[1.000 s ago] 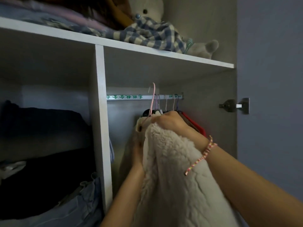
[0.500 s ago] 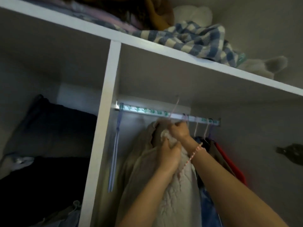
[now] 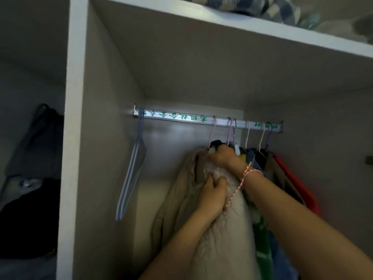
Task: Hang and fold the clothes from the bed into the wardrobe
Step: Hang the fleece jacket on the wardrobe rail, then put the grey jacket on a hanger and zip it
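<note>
The fleece coat hangs near the middle of the rail, just left of the other clothes. It looks soft, bulky and probably heavy, so it is best held at the collar. The right hand grips the collar; the left hand pinches fleece just below. The hanger shows only its hook; the coat's hem is cut off.

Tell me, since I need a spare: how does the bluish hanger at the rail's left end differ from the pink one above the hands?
The bluish hanger is bare; the pink hanger carries the fleece coat gripped by the left hand and right hand. The bluish hanger hangs alone at the left; the pink hanger crowds against loaded hangers. Both hook over the rail.
</note>
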